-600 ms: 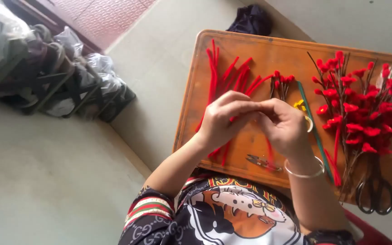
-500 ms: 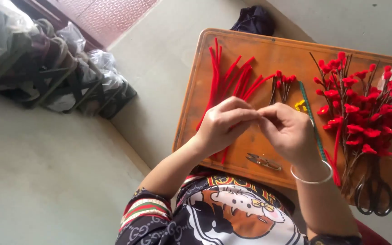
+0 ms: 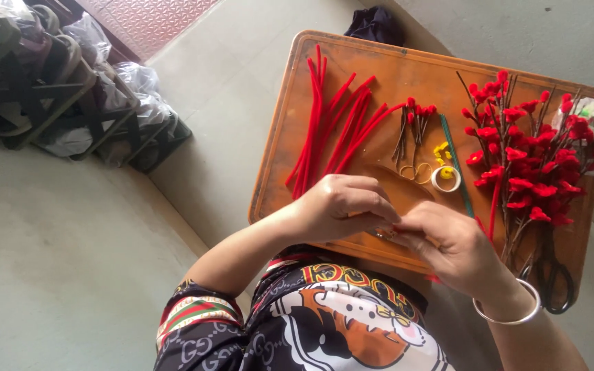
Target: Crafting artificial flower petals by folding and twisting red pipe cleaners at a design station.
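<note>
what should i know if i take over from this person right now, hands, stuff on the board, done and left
Left hand and right hand meet fingertip to fingertip over the near edge of the wooden board, pinching something too small to make out.
Loose red fuzzy stems lie at the board's left; a few short budded twigs and a small tape roll sit mid-board.
Done: a pile of red-flowered branches on the right.
Left, seemingly: the loose stems. Scissors lie at the near right corner.

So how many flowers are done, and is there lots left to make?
Done: a big bunch of red flower twigs lies on the wooden tray. In hand: the left hand and right hand pinch something small, hidden between the fingers. Left: a pile of red fuzzy sticks and a few small twigs.
</note>
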